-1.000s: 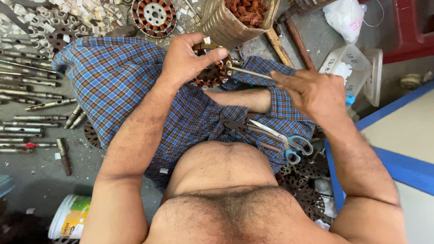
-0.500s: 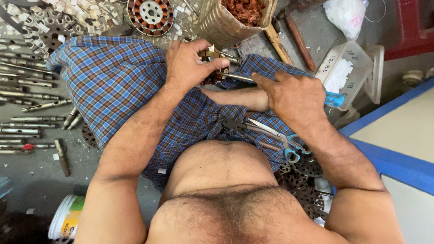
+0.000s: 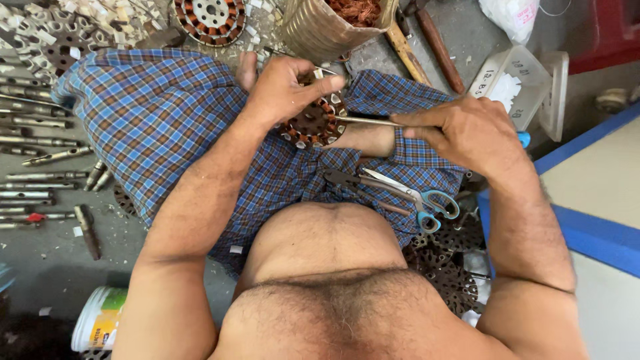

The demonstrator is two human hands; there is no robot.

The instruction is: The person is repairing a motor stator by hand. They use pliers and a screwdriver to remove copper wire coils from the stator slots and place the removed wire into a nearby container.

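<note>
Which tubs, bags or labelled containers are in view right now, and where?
Clear plastic box: upper right, beyond the right hand, rectangular, dark handwriting, white stuff inside.
White plastic bag: top right corner, crumpled.
White tub: bottom left floor, on its side, green and yellow label.

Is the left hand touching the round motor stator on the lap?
Touching. The head view shows the left hand gripping the top edge of the stator, thumb pressed over its rim.
</note>
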